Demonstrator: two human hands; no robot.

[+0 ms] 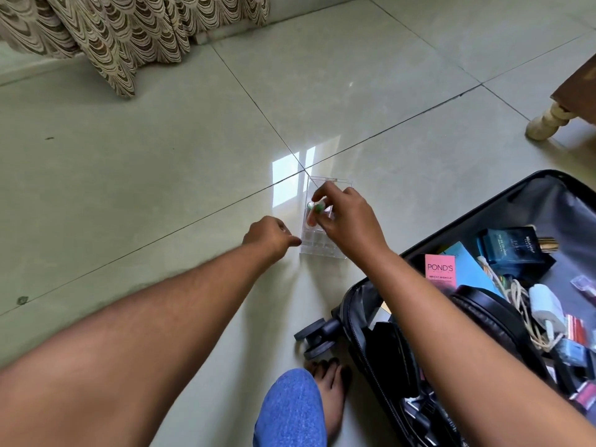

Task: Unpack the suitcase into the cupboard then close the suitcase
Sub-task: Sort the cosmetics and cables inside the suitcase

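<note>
Sweeping from the left, a patterned curtain (122, 37) hangs down to the tiled floor (129, 175) at the far left corner. Next comes the left hand (269, 237), fingers curled, its fingertips pressed against the near left corner of a clear plastic organiser (317, 243) with small square compartments, which lies flat on the floor. Over that organiser the right hand (346, 217) pinches a small green-tipped item (315, 208) between fingers and thumb; what it is exactly, I cannot tell. Down at the near edge, a bare foot (332, 398) and a blue-clad knee (290, 411) rest on the tiles. Further right, the black suitcase (371, 337) lies open on the floor, a wheel (317, 338) sticking out toward the foot. Inside: a pink Pond's box (439, 272), a light blue box (469, 272), a dark blue cologne box (506, 250), black headphones (483, 314), a white charger with cable (545, 306). At the far right edge stands a pale furniture leg (548, 121).
</note>
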